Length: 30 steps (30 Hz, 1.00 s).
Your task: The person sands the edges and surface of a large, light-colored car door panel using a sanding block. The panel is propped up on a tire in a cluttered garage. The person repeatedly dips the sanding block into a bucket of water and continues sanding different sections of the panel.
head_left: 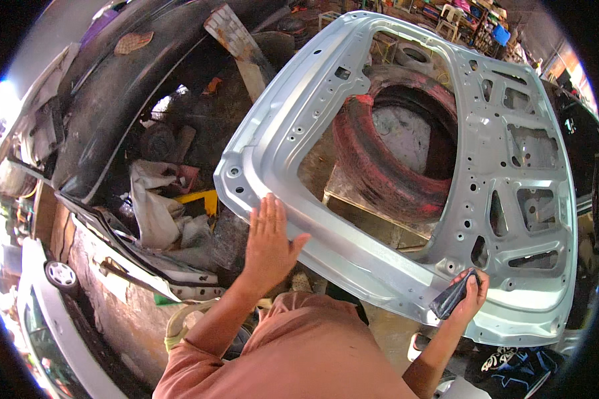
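A silver-grey car tailgate (353, 247) lies in front of me, with a large window opening and several cut-outs at its right side. Its near edge runs close to my body. Flat on the near left corner of the frame rests my left hand (271, 233), fingers stretched and thumb out, holding nothing. Toward the near right, my right hand (471, 296) grips a dark grey piece of sandpaper (451, 298) that looks folded into a pad. The pad sits against the tailgate's near edge; its underside is hidden.
Under the window opening, a red-smeared tyre (363, 149) sits on a support. To the left stands a dark car body (106, 100) with an open bay holding a crumpled pale cloth (153, 206). A silver car (53, 319) is at lower left, and dark printed fabric (519, 369) at lower right.
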{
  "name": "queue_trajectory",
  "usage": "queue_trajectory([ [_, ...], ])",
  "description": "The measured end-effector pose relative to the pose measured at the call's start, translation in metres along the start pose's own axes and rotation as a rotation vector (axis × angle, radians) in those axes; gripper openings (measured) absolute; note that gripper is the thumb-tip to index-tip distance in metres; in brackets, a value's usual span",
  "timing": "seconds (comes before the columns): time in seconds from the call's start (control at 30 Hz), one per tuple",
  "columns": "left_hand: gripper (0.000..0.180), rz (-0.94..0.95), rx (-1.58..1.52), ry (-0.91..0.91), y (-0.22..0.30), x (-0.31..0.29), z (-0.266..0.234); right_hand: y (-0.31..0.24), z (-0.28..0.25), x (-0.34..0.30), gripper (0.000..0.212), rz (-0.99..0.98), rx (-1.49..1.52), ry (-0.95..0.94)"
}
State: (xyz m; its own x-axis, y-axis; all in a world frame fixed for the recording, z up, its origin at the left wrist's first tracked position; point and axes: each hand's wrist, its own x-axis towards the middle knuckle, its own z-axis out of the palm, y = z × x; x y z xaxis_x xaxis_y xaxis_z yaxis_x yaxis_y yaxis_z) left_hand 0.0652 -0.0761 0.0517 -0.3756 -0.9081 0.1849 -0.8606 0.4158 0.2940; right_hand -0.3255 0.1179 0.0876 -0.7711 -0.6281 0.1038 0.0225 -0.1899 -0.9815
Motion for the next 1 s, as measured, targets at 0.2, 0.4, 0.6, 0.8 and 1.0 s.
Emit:
queue_trajectory([
  [0.2, 0.091, 0.029, -0.147, 0.032, 0.049, -0.019, 0.006, 0.005, -0.003, 0.002, 0.023, -0.030, 0.060, 0.015],
  [0.4, 0.088, 0.191, -0.208, 0.000, 0.084, -0.037, 0.013, -0.004, 0.005, -0.002, 0.019, -0.039, 0.083, -0.060],
  [0.6, 0.081, 0.450, -0.335, -0.102, 0.119, -0.057, 0.028, 0.002, 0.000, 0.001, 0.025, -0.059, 0.084, -0.052],
  [0.8, 0.080, 0.351, -0.314, -0.116, 0.112, -0.067, 0.013, -0.003, -0.004, 0.005, 0.030, -0.020, 0.164, -0.098],
  [1.0, 0.081, -0.081, -0.110, 0.175, 0.045, -0.029, 0.010, 0.002, -0.017, 0.014, 0.028, 0.015, 0.165, -0.280],
])
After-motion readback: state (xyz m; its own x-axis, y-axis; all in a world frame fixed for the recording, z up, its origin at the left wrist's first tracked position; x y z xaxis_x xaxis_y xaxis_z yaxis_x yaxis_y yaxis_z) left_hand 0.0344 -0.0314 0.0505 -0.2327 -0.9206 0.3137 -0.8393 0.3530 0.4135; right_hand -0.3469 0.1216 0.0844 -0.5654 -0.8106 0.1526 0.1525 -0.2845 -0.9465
